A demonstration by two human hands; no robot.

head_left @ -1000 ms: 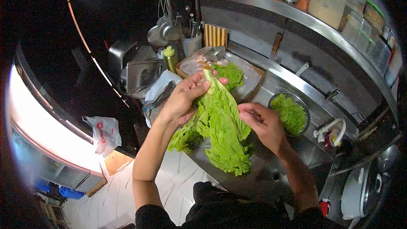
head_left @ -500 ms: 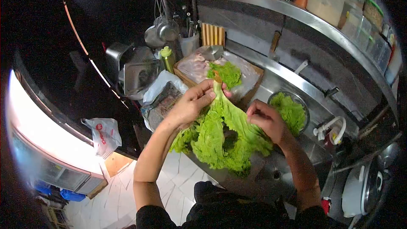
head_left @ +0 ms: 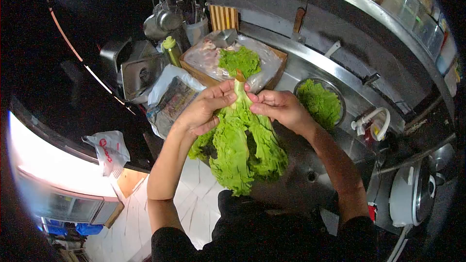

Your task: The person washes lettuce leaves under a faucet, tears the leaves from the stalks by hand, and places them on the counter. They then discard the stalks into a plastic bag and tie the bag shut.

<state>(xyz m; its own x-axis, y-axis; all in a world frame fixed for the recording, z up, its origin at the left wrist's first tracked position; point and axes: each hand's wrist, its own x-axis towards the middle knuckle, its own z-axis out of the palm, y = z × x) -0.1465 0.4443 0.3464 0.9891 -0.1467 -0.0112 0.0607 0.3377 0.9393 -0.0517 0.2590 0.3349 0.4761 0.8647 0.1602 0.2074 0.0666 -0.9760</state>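
Well to the left of the cardboard box (head_left: 196, 72), a white plastic bag (head_left: 110, 151) with red print hangs low. Metal pans (head_left: 141, 77) stand nearer the box, and a green bottle (head_left: 171, 53) stands just beside its left end. Another plastic bag (head_left: 172, 99), its contents hard to make out, lies at the box's near left corner.

On the wearer's side of the box, the left hand (head_left: 206, 109) has its grip closed round the pale stem end of a lettuce head (head_left: 233, 150). That end points up toward the box; the leaves hang down toward the wearer, spread over the steel table (head_left: 301, 165). More green leaf shows by the left wrist, though I cannot tell whether it belongs to the same head. Inside the box, on clear plastic, sits a clump of lettuce (head_left: 240, 61).

The right hand (head_left: 281, 109) meets the left at the stem, thumb and fingertips drawn together on the base of a leaf. The step in hand, as I judge it, is handling the leaves where they join the stem; working there calls for a steady left hold and a pinch kept low on the leaf.

Right of the box, a round bowl (head_left: 343, 111) holds loose lettuce leaves (head_left: 318, 102).
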